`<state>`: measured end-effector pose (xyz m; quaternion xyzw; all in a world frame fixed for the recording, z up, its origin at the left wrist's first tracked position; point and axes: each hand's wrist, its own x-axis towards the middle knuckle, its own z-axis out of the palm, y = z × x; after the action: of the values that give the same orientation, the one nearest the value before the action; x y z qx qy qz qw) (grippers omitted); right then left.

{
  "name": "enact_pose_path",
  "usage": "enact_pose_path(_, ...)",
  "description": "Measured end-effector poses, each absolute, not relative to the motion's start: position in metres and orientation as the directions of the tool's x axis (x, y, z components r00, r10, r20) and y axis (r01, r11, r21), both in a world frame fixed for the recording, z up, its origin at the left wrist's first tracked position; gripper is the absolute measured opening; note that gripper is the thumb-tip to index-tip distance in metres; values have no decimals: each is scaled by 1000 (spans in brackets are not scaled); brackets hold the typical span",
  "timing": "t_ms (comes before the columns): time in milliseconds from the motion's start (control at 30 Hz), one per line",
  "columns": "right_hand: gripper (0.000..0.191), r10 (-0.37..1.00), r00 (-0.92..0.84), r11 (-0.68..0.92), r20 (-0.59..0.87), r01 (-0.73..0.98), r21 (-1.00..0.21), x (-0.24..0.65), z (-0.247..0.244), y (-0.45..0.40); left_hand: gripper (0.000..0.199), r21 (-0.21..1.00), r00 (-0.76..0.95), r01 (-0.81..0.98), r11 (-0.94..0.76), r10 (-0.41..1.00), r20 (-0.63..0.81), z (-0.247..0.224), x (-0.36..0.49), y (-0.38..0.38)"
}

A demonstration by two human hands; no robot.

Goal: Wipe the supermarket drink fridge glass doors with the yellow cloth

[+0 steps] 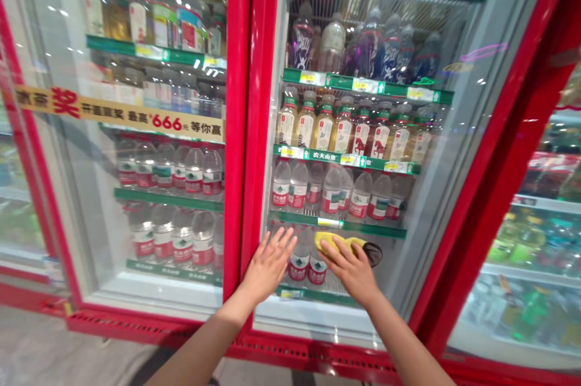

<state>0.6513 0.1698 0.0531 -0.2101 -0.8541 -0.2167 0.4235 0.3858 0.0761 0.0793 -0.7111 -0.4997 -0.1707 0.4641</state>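
Observation:
My right hand [348, 271] presses a yellow cloth [338, 242] against the glass door [336, 265] of a red-framed drinks cooler. A dark oval patch [373, 253] shows at the cloth's far end, and I cannot tell what it is. My left hand [269, 266] is flat and open with its fingers spread, at or very near the glass of the neighbouring door [136, 295]. It holds nothing. Between my hands runs the red centre post [236, 132] of the doors.
Behind the glass, green-edged shelves hold rows of bottled water [299, 265], tea drinks [324, 129] and blue-labelled bottles [385, 53]. A yellow-and-red banner [120, 114] crosses the left door. Another cooler [526, 235] stands at the right, and a grey floor [59, 343] lies below.

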Motion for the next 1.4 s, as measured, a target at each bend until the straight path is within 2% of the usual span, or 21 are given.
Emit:
enact_pose_path(133, 58, 219, -352, 727, 910, 681, 89, 621, 83, 175, 68, -505, 431, 863, -16, 543, 721, 82, 372, 69)
enact_pose_path(200, 57, 235, -307, 713, 922, 699, 50, 591, 93, 168, 69, -499, 415, 867, 5, 546, 728, 82, 367, 67)
enact_pose_path(267, 58, 229, -370, 730, 900, 677, 93, 572, 91, 161, 70, -499, 407, 866, 15, 556, 724, 81, 363, 64)
enact_pose_path(400, 55, 68, -631, 757, 773, 537, 372, 589, 76, 158, 68, -511, 402, 859, 33, 576, 712, 77, 353, 59)
enact_pose_path(467, 49, 1, -673, 757, 740, 484, 439, 605, 79, 163, 68, -508, 397, 861, 35, 578, 713, 76, 347, 56)
enact_pose_path(667, 35, 45, -463, 730, 885, 620, 288, 566, 112, 159, 64, -491, 380, 868, 71, 543, 749, 77, 335, 46)
enact_pose_path(833, 23, -107, -522, 728, 846, 538, 424, 524, 117, 141, 58, -518, 397, 848, 113, 513, 761, 77, 325, 33)
enact_pose_path(967, 33, -141, -470, 778, 871, 492, 392, 516, 141, 132, 48, -521, 403, 845, 121, 496, 769, 76, 314, 27)
enact_pose_path(1067, 42, -220, -486, 767, 846, 449, 457, 503, 176, 127, 37, -522, 402, 844, 123, 498, 768, 76, 310, 24)
enact_pose_path(1167, 43, -212, -525, 738, 824, 467, 487, 485, 196, 128, 44, -535, 387, 832, 148, 537, 750, 79, 310, 17)
enact_pose_path(1300, 44, -177, -560, 736, 809, 470, 487, 474, 164, 134, 59, -558, 359, 808, 190, 593, 721, 81, 310, 2)
enact_pose_path(1400, 41, -238, -644, 747, 727, 358, 561, 479, 124, 134, 63, -543, 338, 810, 221, 582, 740, 80, 303, -10)
